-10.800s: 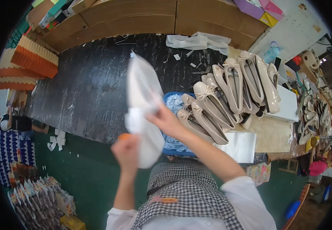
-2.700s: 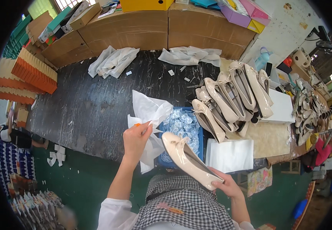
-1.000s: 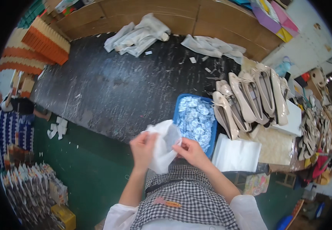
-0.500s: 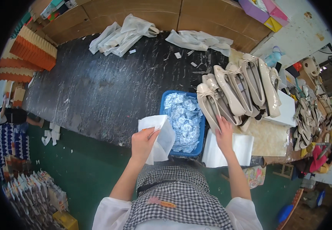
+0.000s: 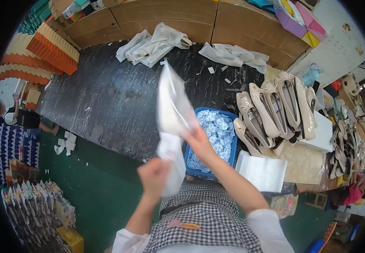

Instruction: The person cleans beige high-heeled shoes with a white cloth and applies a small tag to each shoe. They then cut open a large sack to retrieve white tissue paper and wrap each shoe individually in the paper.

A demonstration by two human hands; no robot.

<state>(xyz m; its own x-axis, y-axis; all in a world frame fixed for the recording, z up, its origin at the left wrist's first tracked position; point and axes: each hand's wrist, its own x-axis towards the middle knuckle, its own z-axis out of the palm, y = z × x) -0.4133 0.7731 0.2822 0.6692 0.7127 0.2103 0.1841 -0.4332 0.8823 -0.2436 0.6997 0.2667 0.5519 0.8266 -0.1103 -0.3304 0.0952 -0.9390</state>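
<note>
Both my hands are together in front of me, left of the blue basket. My left hand [image 5: 153, 175], smeared by motion, is closed on a thin white bag [image 5: 174, 168] that hangs down beside it. Just above, my right hand [image 5: 197, 141] grips a pale, blurred flat shoe [image 5: 172, 97] whose toe end points away over the black table. Where the shoe meets the bag is too smeared to make out. Cream flat shoes [image 5: 271, 111] with bows lie in a row at the right. A stack of white bags [image 5: 261, 170] lies below them.
A blue basket [image 5: 234, 154] holds many small blue-white sachets. Bagged shoes [image 5: 153, 46] and another white bag bundle [image 5: 235, 56] lie at the far table edge, before brown cardboard [image 5: 165, 19]. Orange boxes [image 5: 58, 48] stand far left. Other people sit at both sides.
My right hand has left the shoe pile and swung left with a shoe to the white bag. The front shoe of the row is gone. The whole view has shifted slightly.
</note>
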